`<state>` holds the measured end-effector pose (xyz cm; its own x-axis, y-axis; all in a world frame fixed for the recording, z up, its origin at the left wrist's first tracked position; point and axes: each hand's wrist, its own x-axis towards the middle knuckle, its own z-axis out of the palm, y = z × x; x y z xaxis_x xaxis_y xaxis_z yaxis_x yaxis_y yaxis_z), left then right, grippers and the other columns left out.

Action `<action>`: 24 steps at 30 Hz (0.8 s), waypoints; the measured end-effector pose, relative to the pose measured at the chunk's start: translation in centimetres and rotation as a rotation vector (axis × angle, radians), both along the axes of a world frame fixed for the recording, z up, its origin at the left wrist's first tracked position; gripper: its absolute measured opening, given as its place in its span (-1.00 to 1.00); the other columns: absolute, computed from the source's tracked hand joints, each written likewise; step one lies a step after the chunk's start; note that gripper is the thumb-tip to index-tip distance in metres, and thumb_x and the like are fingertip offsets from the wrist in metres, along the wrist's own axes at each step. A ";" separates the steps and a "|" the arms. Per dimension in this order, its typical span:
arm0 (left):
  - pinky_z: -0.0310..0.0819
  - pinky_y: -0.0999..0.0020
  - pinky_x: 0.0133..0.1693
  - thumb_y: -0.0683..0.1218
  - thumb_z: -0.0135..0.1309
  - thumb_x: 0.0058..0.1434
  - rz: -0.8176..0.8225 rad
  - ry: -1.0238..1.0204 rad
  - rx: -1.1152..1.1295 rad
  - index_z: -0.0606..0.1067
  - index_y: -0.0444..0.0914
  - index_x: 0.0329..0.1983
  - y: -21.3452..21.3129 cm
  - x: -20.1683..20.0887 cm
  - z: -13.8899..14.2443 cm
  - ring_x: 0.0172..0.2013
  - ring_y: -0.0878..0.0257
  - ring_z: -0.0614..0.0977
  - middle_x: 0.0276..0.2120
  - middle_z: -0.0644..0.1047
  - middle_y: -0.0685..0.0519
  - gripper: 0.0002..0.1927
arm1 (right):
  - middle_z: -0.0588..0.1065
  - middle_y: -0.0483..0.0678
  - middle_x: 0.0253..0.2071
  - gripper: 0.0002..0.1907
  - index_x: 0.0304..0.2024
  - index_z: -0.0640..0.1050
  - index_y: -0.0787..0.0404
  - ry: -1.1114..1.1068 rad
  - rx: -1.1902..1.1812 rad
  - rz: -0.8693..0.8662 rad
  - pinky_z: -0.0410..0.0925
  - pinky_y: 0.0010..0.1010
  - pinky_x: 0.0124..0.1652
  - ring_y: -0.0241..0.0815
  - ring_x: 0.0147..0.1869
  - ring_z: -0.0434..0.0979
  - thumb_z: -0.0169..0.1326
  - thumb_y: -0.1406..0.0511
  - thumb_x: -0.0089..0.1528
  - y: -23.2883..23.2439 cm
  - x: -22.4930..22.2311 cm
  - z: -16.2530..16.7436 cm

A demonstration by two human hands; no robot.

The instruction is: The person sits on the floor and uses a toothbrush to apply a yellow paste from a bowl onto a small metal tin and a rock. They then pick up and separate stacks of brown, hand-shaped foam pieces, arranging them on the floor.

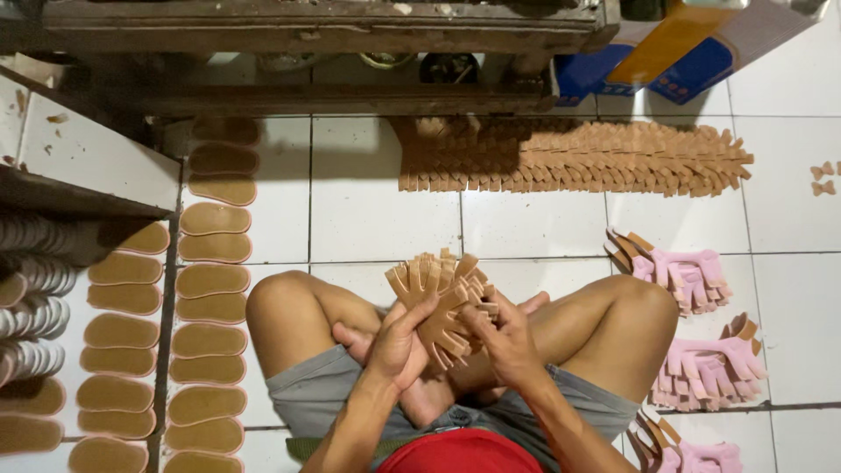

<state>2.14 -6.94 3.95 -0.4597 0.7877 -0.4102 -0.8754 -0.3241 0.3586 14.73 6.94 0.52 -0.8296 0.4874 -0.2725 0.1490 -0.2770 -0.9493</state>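
Observation:
I sit cross-legged on a white tiled floor. Both hands hold a fanned bundle of tan sandal strap pieces in front of my knees. My left hand grips the bundle from below and the left. From the right, my right hand has its fingers on the pieces near the bundle's middle. The strap ends splay upward and outward.
A long row of tan strap pieces lies on the floor ahead. Two columns of tan insoles run down the left. Pink strap bundles lie at the right. A wooden bench and shelves with stacked soles border the space.

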 end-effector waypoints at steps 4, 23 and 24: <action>0.58 0.14 0.02 -0.15 0.08 0.31 0.001 -0.048 -0.026 0.33 -0.35 0.29 0.0 0.1 -1.2 0.01 0.08 0.63 0.07 0.54 -0.12 -0.51 | 0.48 -0.15 -0.31 -0.72 -0.04 0.54 0.37 -0.037 -0.031 0.154 0.31 -0.54 -0.27 -0.39 -0.26 0.40 -0.06 0.25 0.46 0.4 -0.2 -2.0; 0.63 0.30 -0.23 -0.08 0.14 0.27 0.038 0.481 -0.307 0.34 -0.35 0.26 2.6 -3.4 -4.9 -0.13 0.17 0.65 -0.03 0.59 -0.07 -0.47 | 0.47 0.00 0.14 -0.36 0.42 0.27 0.26 -0.043 0.172 0.017 0.39 -0.41 0.10 -0.23 0.19 0.47 0.10 0.26 0.32 2.2 -2.7 -1.9; 0.62 0.35 -0.21 -0.10 0.16 0.27 0.010 0.554 -0.370 0.36 -0.36 0.25 3.0 -4.2 -6.0 -0.13 0.21 0.65 -0.03 0.60 -0.06 -0.49 | 0.50 -0.01 0.10 -0.36 0.40 0.29 0.26 -0.093 0.203 -0.018 0.40 -0.42 0.08 -0.23 0.16 0.49 0.11 0.25 0.31 2.9 -2.9 -3.2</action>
